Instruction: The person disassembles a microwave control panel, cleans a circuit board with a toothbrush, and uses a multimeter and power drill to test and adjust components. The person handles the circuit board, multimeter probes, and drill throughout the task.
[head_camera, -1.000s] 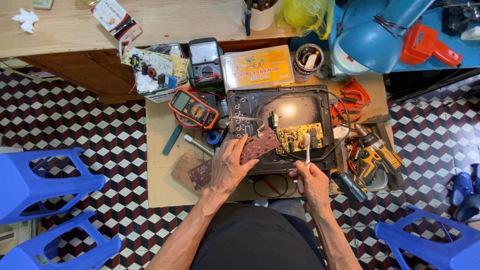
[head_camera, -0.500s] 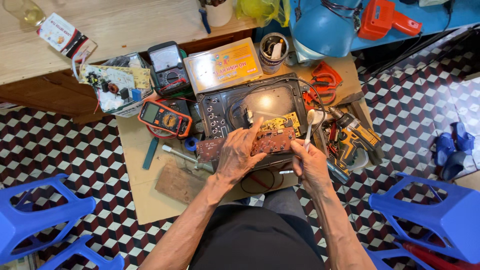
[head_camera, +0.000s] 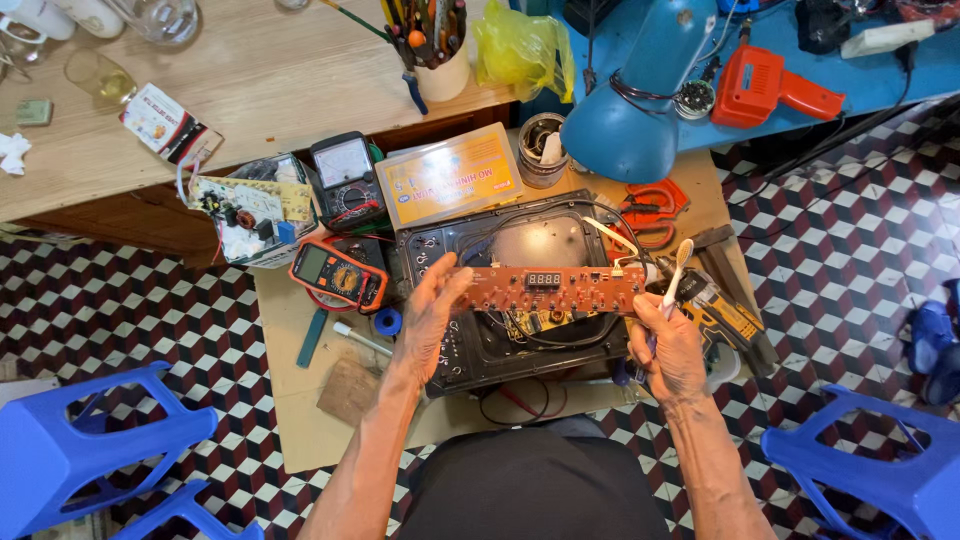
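Head view | cup (head_camera: 441, 72): pens | left hand (head_camera: 428, 320), right hand (head_camera: 668, 350): circuit board (head_camera: 548, 289)

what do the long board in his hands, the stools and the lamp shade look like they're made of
Long board: reddish-brown laminate, probably phenolic or fibreglass circuit board, matte, dotted with solder points and a small display. Both the left hand and right hand hold it. Blue stools: moulded plastic, slightly glossy, ribbed legs. Lamp shade: likely painted metal, smooth blue with a soft sheen; could be plastic.
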